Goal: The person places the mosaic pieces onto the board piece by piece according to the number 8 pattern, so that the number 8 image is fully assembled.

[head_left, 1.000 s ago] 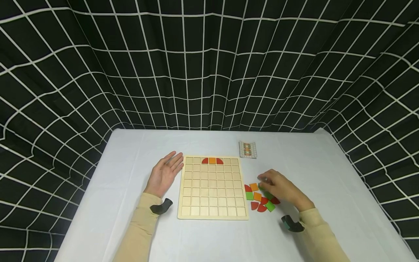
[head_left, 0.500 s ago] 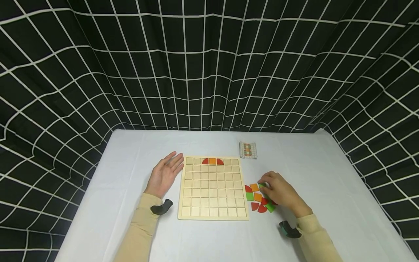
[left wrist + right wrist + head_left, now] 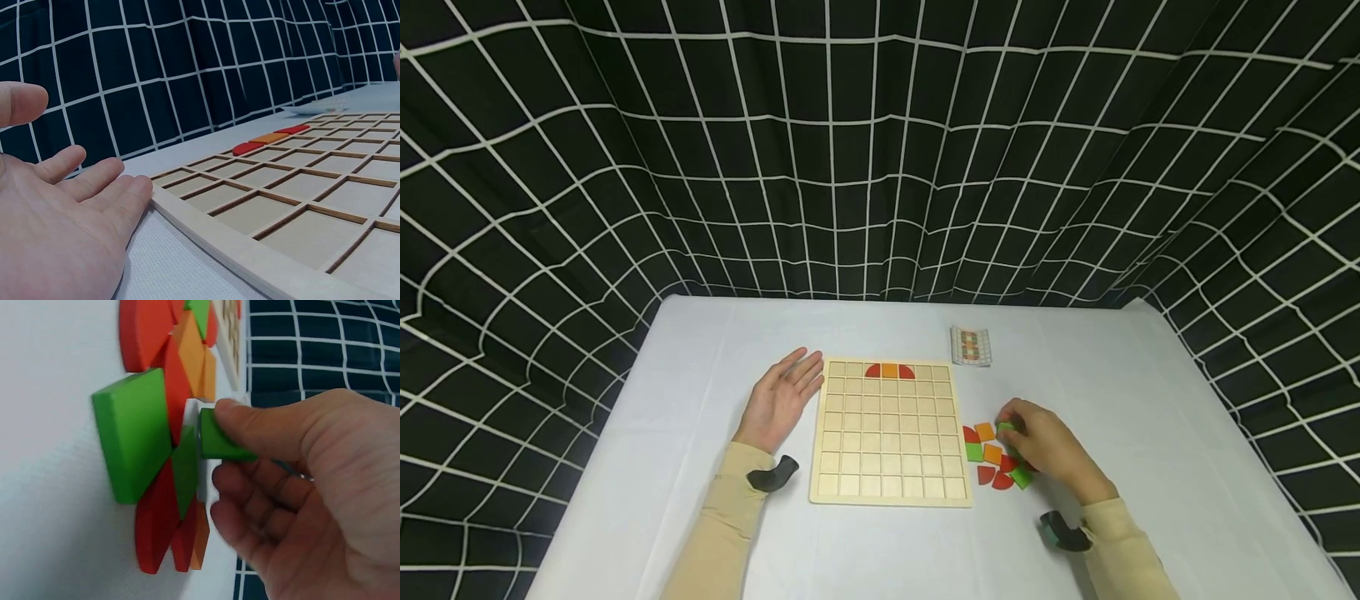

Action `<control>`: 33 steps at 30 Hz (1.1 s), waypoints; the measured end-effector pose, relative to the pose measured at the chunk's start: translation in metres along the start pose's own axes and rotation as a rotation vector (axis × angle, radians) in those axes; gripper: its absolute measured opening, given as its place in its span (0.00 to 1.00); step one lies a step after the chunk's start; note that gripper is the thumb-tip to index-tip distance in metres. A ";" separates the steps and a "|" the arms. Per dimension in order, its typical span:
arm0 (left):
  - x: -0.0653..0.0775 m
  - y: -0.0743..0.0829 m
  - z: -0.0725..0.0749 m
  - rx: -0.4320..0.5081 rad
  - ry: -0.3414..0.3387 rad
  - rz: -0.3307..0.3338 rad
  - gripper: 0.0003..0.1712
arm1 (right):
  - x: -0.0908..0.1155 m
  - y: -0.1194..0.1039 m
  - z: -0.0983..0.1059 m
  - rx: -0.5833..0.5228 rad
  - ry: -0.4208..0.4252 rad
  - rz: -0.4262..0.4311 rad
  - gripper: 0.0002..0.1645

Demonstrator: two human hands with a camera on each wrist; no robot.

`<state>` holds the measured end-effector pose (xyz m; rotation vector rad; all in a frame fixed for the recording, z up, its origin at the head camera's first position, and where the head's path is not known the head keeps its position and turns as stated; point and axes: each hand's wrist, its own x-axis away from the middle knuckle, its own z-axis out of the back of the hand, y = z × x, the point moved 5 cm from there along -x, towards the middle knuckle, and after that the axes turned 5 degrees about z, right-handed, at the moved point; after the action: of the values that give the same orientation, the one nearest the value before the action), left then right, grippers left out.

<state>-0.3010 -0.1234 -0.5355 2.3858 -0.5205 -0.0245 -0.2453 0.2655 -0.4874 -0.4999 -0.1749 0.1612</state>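
Observation:
My right hand (image 3: 1045, 442) pinches a green square tile (image 3: 215, 440) between thumb and fingers, close over a cluster of loose tiles. Around it lie orange squares (image 3: 992, 454), green squares (image 3: 1022, 477) and red quarter-round tiles (image 3: 1002, 482); part of the cluster is hidden under the hand. Palm up with fingers extended, my left hand (image 3: 777, 406) lies beside the wooden grid board (image 3: 891, 442), fingertips right at its left rim. In the board's far row an orange square tile (image 3: 890, 371) sits between two red quarter-round tiles (image 3: 247, 149).
A small stack of printed pattern cards (image 3: 971, 347) lies past the board's far right corner. White cloth covers the table (image 3: 865, 550). A black curtain with white grid lines (image 3: 880, 167) hangs behind and at both sides.
My right hand has closed thumb and fingers on the green tile and shifted slightly over the cluster. The left hand and the tiles on the board stay put.

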 end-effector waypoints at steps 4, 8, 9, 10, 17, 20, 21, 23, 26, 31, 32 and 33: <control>0.000 0.000 0.000 -0.003 0.000 -0.002 0.32 | -0.003 -0.001 0.008 -0.089 0.046 0.012 0.10; 0.000 0.000 0.001 -0.005 0.002 -0.005 0.32 | -0.009 -0.011 0.020 -0.149 0.124 0.051 0.15; 0.000 0.000 0.001 -0.003 0.002 -0.005 0.32 | -0.010 -0.014 0.022 -0.164 0.137 0.063 0.16; 0.000 0.000 0.001 -0.003 0.000 -0.006 0.32 | -0.012 -0.018 0.025 -0.177 0.149 0.078 0.17; -0.001 -0.002 0.002 0.007 -0.009 0.000 0.33 | -0.023 -0.042 0.033 -0.274 0.184 0.180 0.18; -0.001 -0.002 0.001 0.006 -0.011 -0.001 0.33 | -0.030 -0.052 0.034 -0.301 0.194 0.180 0.14; -0.001 -0.002 0.001 0.005 -0.010 -0.001 0.33 | -0.033 -0.055 0.035 -0.309 0.196 0.179 0.13; -0.001 -0.002 0.001 0.006 -0.007 -0.001 0.33 | -0.038 -0.062 0.036 -0.327 0.198 0.183 0.12; 0.000 -0.002 0.001 0.005 0.000 0.000 0.33 | -0.044 -0.071 0.037 -0.354 0.200 0.196 0.10; 0.000 -0.002 0.001 0.004 0.007 0.002 0.33 | -0.053 -0.081 0.039 -0.404 0.201 0.208 0.09; 0.000 -0.002 0.001 0.004 0.006 0.001 0.33 | -0.054 -0.083 0.039 -0.412 0.202 0.209 0.09; -0.001 -0.002 0.001 0.005 0.005 0.002 0.33 | -0.056 -0.084 0.039 -0.420 0.203 0.209 0.09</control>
<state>-0.3009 -0.1223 -0.5373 2.3893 -0.5206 -0.0162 -0.2985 0.1995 -0.4200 -0.9490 0.0456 0.2785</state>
